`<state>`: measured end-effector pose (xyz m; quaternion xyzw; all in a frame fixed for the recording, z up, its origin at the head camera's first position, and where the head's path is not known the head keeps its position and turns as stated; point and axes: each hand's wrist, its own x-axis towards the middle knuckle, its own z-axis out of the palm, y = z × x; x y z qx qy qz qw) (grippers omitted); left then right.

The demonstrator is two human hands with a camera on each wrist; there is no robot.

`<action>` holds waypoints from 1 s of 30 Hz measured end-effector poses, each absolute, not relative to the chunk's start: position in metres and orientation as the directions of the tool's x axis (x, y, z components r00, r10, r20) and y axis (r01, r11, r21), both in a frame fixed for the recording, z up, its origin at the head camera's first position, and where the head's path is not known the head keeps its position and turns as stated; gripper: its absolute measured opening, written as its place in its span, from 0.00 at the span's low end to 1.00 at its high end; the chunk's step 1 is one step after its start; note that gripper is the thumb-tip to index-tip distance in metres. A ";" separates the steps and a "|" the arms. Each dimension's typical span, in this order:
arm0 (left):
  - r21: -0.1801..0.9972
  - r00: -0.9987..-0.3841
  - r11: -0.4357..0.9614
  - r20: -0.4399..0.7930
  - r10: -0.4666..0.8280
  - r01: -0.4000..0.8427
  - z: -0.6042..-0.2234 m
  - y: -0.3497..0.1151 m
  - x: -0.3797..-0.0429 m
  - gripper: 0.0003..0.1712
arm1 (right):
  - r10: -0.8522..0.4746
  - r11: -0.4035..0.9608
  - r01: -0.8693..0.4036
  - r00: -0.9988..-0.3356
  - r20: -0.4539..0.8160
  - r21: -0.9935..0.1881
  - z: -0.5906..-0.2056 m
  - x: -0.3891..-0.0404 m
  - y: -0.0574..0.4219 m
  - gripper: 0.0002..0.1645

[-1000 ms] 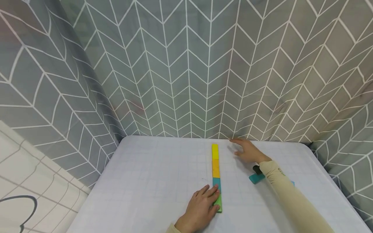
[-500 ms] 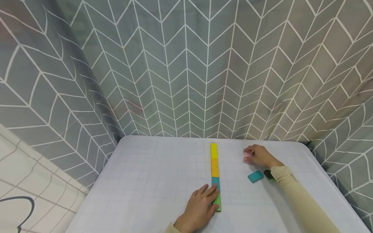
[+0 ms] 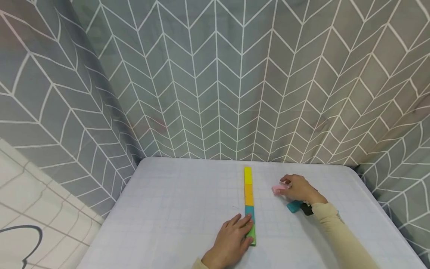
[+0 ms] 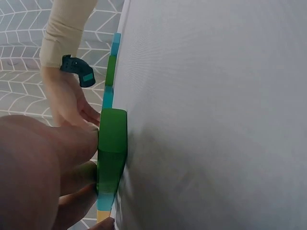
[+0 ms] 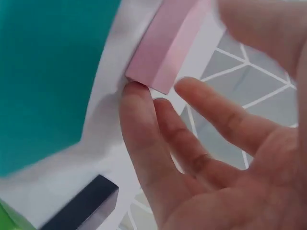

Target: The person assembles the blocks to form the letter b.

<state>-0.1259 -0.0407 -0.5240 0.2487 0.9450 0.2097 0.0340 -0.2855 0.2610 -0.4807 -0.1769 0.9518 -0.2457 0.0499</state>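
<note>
A row of flat blocks runs away from me: a green block (image 3: 251, 235), a blue block (image 3: 249, 210), an orange block (image 3: 248, 194) and a yellow block (image 3: 248, 175) at the far end. My left hand (image 3: 231, 239) lies with fingers extended over the green and blue blocks; in the left wrist view its fingers touch the green block's top (image 4: 112, 158). To the right of the row, my right hand (image 3: 298, 188) holds a pink block (image 3: 277, 189) between thumb and fingers. Fingertips sit at the pink block's end (image 5: 158, 57) in the right wrist view.
A teal block (image 3: 293, 206) lies just below the right hand, beside the black wrist camera (image 3: 306, 209). The right wrist view also has a dark block (image 5: 84, 203) and a green block (image 5: 12, 218). A patterned curtain (image 3: 215, 93) hangs behind the white table (image 3: 168, 209).
My right hand drew back from the table's far edge, took hold of the pink block and moved it left and nearer. The left hand stayed on the row.
</note>
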 end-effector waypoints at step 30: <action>0.387 -0.865 0.783 0.092 0.493 0.487 -0.526 -0.042 -0.125 0.28 | -0.516 0.684 -0.490 -0.849 0.117 -0.540 -0.500 -0.283 0.211 0.17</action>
